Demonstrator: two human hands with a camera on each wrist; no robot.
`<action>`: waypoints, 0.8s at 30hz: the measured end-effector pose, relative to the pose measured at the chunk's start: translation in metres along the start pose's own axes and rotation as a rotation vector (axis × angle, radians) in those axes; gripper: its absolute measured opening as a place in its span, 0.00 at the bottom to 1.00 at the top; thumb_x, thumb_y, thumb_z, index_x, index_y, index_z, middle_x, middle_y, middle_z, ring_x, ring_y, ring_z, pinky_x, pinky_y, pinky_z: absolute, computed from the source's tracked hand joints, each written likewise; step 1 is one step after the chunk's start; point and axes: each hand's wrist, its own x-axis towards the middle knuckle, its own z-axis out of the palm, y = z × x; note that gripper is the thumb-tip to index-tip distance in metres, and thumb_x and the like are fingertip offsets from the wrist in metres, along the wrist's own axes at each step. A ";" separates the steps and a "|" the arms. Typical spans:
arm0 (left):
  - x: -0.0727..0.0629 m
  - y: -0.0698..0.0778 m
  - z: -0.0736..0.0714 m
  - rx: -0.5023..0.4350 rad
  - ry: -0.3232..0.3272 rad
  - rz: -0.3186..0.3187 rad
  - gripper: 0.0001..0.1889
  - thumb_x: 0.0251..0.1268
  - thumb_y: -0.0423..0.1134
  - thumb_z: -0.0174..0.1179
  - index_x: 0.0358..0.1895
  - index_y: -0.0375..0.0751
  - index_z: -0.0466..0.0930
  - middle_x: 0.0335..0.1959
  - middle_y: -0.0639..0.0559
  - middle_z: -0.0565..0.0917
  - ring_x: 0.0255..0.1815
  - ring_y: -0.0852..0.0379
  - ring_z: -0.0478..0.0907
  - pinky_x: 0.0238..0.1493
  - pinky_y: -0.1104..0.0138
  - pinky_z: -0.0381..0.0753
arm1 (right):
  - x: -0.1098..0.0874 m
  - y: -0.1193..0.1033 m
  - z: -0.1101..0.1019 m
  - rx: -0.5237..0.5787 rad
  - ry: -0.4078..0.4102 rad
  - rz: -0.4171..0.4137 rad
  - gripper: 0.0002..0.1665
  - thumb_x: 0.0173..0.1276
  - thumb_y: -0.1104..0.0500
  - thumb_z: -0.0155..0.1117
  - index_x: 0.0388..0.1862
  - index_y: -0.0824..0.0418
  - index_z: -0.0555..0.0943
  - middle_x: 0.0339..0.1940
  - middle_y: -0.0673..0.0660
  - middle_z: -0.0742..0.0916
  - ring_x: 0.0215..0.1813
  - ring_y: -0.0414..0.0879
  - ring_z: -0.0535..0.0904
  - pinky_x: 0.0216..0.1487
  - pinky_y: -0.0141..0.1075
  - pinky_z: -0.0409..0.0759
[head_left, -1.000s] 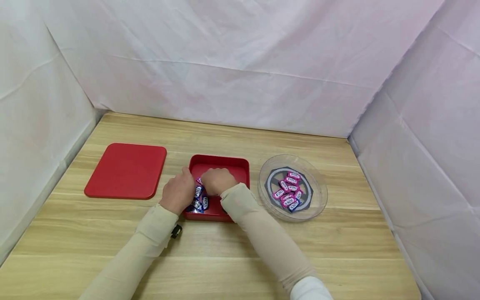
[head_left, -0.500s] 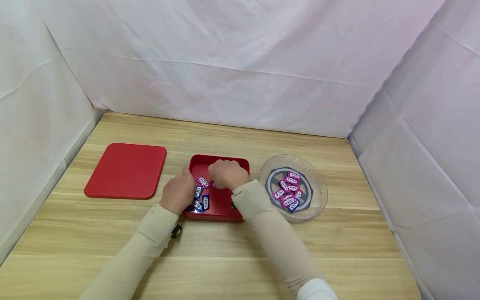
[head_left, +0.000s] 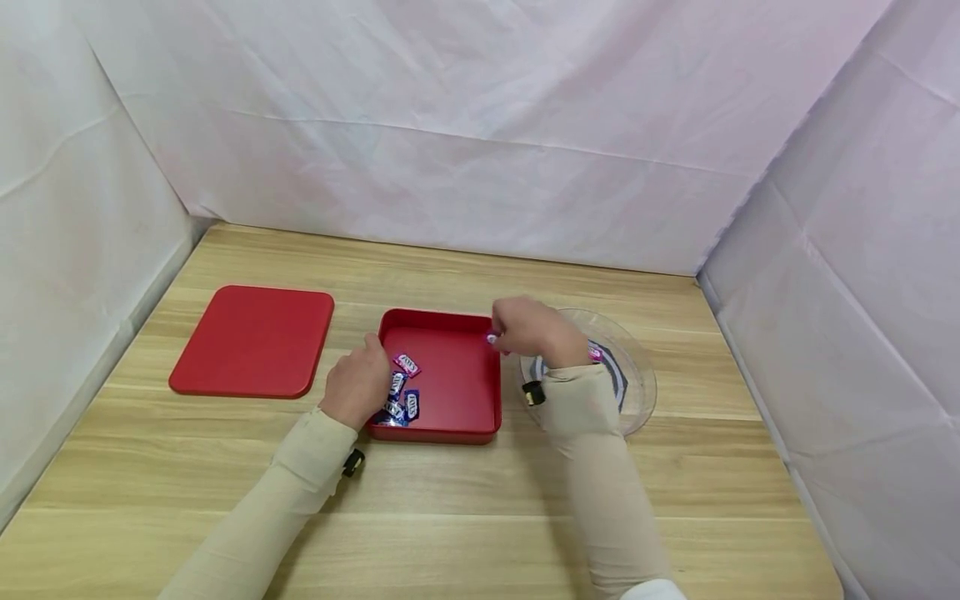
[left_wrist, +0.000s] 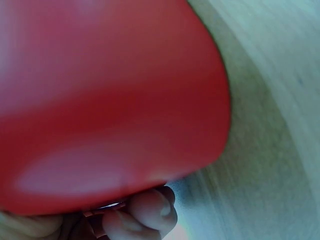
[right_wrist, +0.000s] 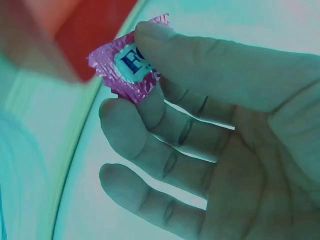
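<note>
My left hand (head_left: 358,385) grips the left wall of a red square box (head_left: 453,375); the left wrist view shows its fingers (left_wrist: 150,210) curled at the rim. A pink wrapped candy (head_left: 407,364) and several blue wrapped candies (head_left: 412,405) lie in the box's left part, some partly behind the left hand. Raised near the box's right wall, my right hand (head_left: 536,329) pinches another pink wrapped candy (right_wrist: 125,70) between thumb and index finger. A clear round dish (head_left: 641,392) sits under the right wrist, which hides most of the candies inside; one pink candy (head_left: 595,353) shows.
A flat red square lid (head_left: 255,342) lies on the wooden table (head_left: 420,508) to the left of the box. White fabric walls (head_left: 465,142) stand along the back and both sides. The dish's base has a grey ring pattern.
My right hand has lifted a pink candy out of the red box and moved right, over the dish's left edge. My left hand has stayed on the box.
</note>
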 end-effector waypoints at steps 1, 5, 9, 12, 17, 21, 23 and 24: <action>0.000 0.000 0.000 -0.002 -0.001 0.001 0.12 0.84 0.33 0.48 0.52 0.23 0.70 0.28 0.34 0.82 0.30 0.36 0.87 0.36 0.43 0.91 | -0.004 0.007 -0.002 0.015 0.012 0.001 0.07 0.76 0.63 0.68 0.37 0.61 0.80 0.32 0.54 0.83 0.35 0.46 0.75 0.37 0.36 0.74; 0.000 -0.001 -0.001 0.003 0.007 0.010 0.12 0.83 0.33 0.48 0.52 0.22 0.70 0.28 0.33 0.82 0.30 0.36 0.87 0.35 0.43 0.90 | -0.016 0.034 -0.005 0.089 0.040 0.036 0.06 0.75 0.64 0.68 0.46 0.64 0.81 0.42 0.59 0.87 0.40 0.49 0.79 0.40 0.37 0.78; 0.001 -0.001 -0.001 0.003 0.008 0.007 0.12 0.83 0.34 0.48 0.52 0.23 0.70 0.29 0.33 0.82 0.30 0.36 0.87 0.36 0.43 0.91 | -0.022 0.056 -0.005 0.132 0.039 0.083 0.08 0.75 0.64 0.68 0.49 0.66 0.82 0.45 0.61 0.87 0.42 0.50 0.80 0.42 0.38 0.80; 0.002 -0.001 0.000 -0.008 0.002 0.000 0.13 0.83 0.34 0.48 0.52 0.23 0.70 0.30 0.33 0.82 0.31 0.36 0.87 0.37 0.42 0.91 | -0.024 0.072 -0.003 0.136 0.015 0.113 0.08 0.75 0.64 0.68 0.48 0.67 0.82 0.45 0.61 0.87 0.43 0.51 0.79 0.43 0.39 0.80; 0.001 0.000 0.002 -0.006 -0.007 -0.006 0.13 0.83 0.34 0.50 0.53 0.23 0.70 0.30 0.33 0.83 0.31 0.36 0.87 0.38 0.42 0.91 | -0.023 0.095 0.004 0.101 -0.050 0.149 0.08 0.73 0.65 0.67 0.47 0.67 0.82 0.46 0.62 0.86 0.44 0.51 0.79 0.44 0.40 0.80; 0.001 0.000 0.002 -0.007 -0.008 -0.008 0.13 0.82 0.34 0.51 0.53 0.23 0.70 0.30 0.33 0.83 0.31 0.36 0.87 0.40 0.42 0.92 | -0.023 0.110 0.012 0.083 -0.105 0.190 0.06 0.73 0.65 0.67 0.46 0.66 0.83 0.46 0.61 0.86 0.45 0.51 0.79 0.46 0.41 0.80; 0.001 0.000 0.002 -0.006 -0.008 -0.008 0.13 0.82 0.34 0.51 0.53 0.23 0.70 0.30 0.33 0.83 0.31 0.36 0.87 0.39 0.42 0.91 | -0.023 0.116 0.017 0.081 -0.124 0.218 0.06 0.73 0.64 0.67 0.46 0.65 0.84 0.47 0.61 0.86 0.45 0.51 0.78 0.46 0.42 0.80; 0.001 -0.001 0.002 -0.006 -0.010 -0.008 0.13 0.83 0.34 0.50 0.54 0.23 0.70 0.31 0.33 0.83 0.31 0.36 0.87 0.40 0.42 0.91 | -0.023 0.118 0.018 0.082 -0.132 0.227 0.07 0.73 0.64 0.68 0.46 0.65 0.84 0.47 0.61 0.86 0.45 0.52 0.78 0.47 0.43 0.80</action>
